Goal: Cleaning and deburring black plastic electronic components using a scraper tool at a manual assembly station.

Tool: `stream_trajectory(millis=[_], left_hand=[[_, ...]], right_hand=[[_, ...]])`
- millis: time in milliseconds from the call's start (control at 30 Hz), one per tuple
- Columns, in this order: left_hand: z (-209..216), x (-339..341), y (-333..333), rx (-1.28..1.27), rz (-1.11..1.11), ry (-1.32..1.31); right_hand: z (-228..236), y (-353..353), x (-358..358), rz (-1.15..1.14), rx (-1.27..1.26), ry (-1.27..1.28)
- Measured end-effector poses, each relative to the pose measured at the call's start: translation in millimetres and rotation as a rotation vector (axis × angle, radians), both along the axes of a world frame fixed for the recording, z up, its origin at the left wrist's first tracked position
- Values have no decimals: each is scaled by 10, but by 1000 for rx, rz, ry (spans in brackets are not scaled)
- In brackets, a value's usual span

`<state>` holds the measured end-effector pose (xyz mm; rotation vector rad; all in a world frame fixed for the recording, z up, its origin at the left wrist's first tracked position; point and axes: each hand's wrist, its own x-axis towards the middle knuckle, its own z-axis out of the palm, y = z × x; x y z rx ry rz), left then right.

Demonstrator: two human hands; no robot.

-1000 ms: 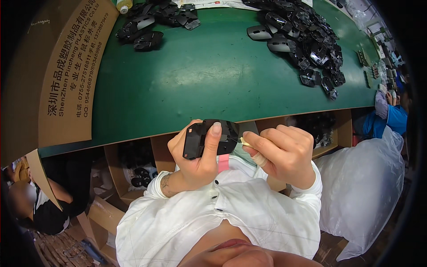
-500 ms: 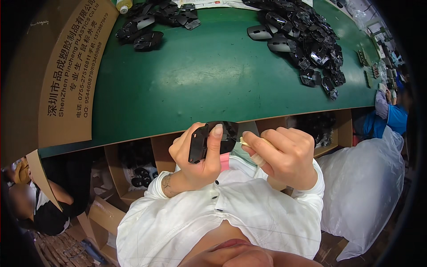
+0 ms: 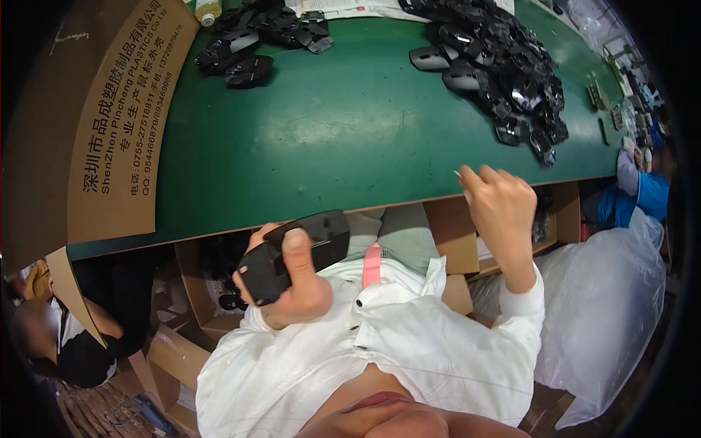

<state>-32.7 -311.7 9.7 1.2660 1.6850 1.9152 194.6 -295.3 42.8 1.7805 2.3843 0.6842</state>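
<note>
Below the table's front edge, my left hand (image 3: 301,286) grips a glossy black mouse shell (image 3: 325,235), the thumb pressed across it. The shell lies tilted, its far end rising to the right. Off to the right, my right hand (image 3: 505,206) is raised over the table edge, well apart from the shell. Its fingers are closed on a small thin object, of which only a pale tip (image 3: 458,174) shows; its kind is hidden. Black mouse shells lie heaped in a large pile (image 3: 515,80) at the far right and a smaller pile (image 3: 252,36) at the far left.
A big cardboard box (image 3: 109,160) stands on the green table (image 3: 314,146) at the left. A bottle (image 3: 207,11) and paper sheets lie at the back. Open boxes sit below the edge. A filled clear plastic bag (image 3: 591,314) is at right. Other people sit at both sides.
My left hand has moved left and toward me with the mouse shell, turning it. My right hand has pulled away from the shell, right and up, still closed on the pale-tipped object.
</note>
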Motion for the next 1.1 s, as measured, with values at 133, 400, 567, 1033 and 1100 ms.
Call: stream_trajectory(millis=[133, 400, 567, 1033, 1100], left_hand=[[49, -25, 52, 47, -150, -131], [45, -37, 16, -23, -397, -94], [72, -10, 58, 40, -402, 175], [64, 60, 34, 118, -431, 47], [59, 66, 34, 127, -441, 7]], right_hand=[[58, -135, 13, -40, 40, 324], [5, -146, -277, 151, -41, 1028], [57, -139, -439, 307, -20, 1107], [97, -91, -406, 302, -124, 1253], [37, -67, -413, 294, -147, 1341]])
